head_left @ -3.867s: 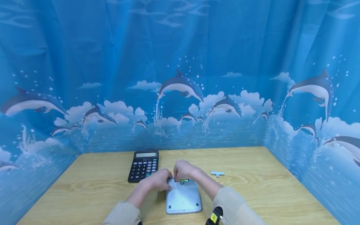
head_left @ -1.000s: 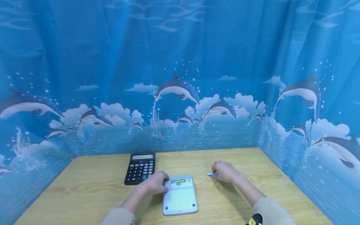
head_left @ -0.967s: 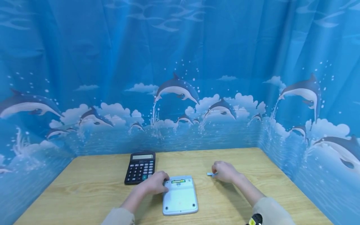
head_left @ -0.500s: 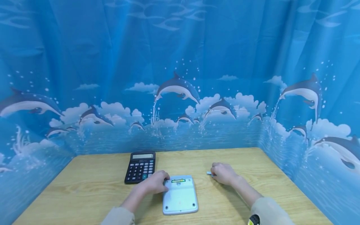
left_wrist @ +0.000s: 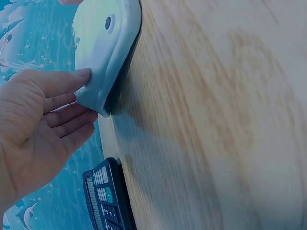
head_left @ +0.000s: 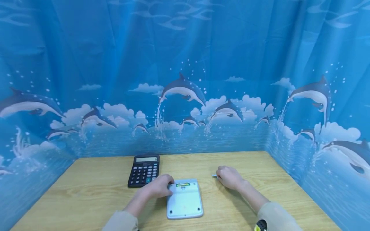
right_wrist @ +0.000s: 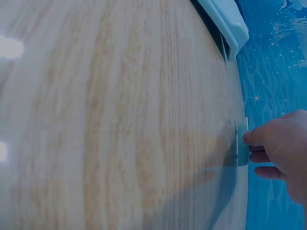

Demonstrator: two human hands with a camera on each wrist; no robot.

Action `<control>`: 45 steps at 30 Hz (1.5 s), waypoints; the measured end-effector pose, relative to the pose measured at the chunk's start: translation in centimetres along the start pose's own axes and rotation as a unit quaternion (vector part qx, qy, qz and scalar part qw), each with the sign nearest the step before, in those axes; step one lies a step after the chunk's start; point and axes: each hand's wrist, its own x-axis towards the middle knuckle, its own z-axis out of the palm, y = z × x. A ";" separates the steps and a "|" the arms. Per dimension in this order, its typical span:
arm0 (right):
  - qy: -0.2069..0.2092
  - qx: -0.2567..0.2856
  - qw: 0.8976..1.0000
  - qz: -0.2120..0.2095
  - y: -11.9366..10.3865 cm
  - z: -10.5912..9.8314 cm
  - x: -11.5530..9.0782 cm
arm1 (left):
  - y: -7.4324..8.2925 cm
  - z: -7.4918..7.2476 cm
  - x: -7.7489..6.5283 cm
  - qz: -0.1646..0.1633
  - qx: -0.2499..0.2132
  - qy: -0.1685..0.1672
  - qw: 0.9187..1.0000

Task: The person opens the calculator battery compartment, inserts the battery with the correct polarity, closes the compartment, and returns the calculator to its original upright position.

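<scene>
A pale blue-white flat device (head_left: 185, 200) lies back side up on the table, its battery slot uncovered with a green-and-yellow battery (head_left: 183, 184) inside. My left hand (head_left: 158, 187) grips its far left corner; in the left wrist view the thumb (left_wrist: 82, 73) presses on the back while the fingers curl along the edge. To the right of the device, my right hand (head_left: 229, 178) pinches a small pale battery cover (right_wrist: 242, 148) close to the tabletop. Only the cover's left end shows in the head view; the hand hides the rest.
A black calculator (head_left: 143, 171) lies face up behind the left hand, left of the device. The wood-grain table (head_left: 86, 199) meets a blue dolphin-print curtain (head_left: 185, 64) along its back and sides.
My right hand has gone from the battery slot to the battery cover on the right, and its fingers have closed further over it. The left hand has stayed at the device's corner.
</scene>
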 end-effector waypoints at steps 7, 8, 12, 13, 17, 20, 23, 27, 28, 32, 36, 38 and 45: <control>-0.009 0.023 1.000 0.014 0.0 -0.5 0.1 | 0.0 -0.1 0.0 0.002 -0.003 0.000 1.000; -0.008 0.027 0.999 0.016 0.0 -0.6 0.2 | 0.0 -0.1 0.0 0.003 -0.004 -0.001 1.000; 0.001 0.052 0.999 0.017 -0.3 -1.2 0.5 | 0.1 -0.2 -0.1 0.008 -0.002 0.001 1.000; 0.002 0.058 0.998 0.017 -0.4 -1.4 0.7 | 0.1 -0.2 -0.1 0.009 -0.002 0.002 1.000; 0.002 0.081 0.996 0.022 -1.1 -2.2 1.3 | 0.1 -0.2 -0.2 0.013 -0.002 0.006 1.000; -0.002 0.093 0.996 0.014 -2.0 -2.8 1.8 | 0.0 -0.1 -0.2 0.015 -0.012 0.008 1.000; -0.003 0.096 0.995 -0.002 -2.8 -3.1 2.1 | -0.2 0.2 -0.1 0.013 -0.020 0.010 1.000; -0.006 0.095 0.995 -0.011 -3.6 -3.4 2.5 | -0.2 0.3 0.1 0.009 -0.012 0.012 1.000; -0.007 0.095 0.995 -0.010 -3.7 -3.4 2.6 | -0.2 0.3 0.1 0.008 -0.011 0.013 1.000; -0.005 0.109 0.994 -0.012 -4.3 -3.6 3.0 | -0.1 0.3 0.1 0.008 -0.005 0.017 1.000; -0.004 0.121 0.992 -0.022 -5.1 -3.6 3.5 | -0.1 0.4 0.1 0.010 -0.005 0.020 1.000; -0.003 0.122 0.992 -0.030 -5.5 -3.6 3.8 | -0.2 0.5 0.1 0.011 -0.004 0.022 1.000; -0.008 0.117 0.991 -0.056 -7.0 -3.9 4.6 | 0.1 0.4 0.2 0.009 -0.011 0.024 1.000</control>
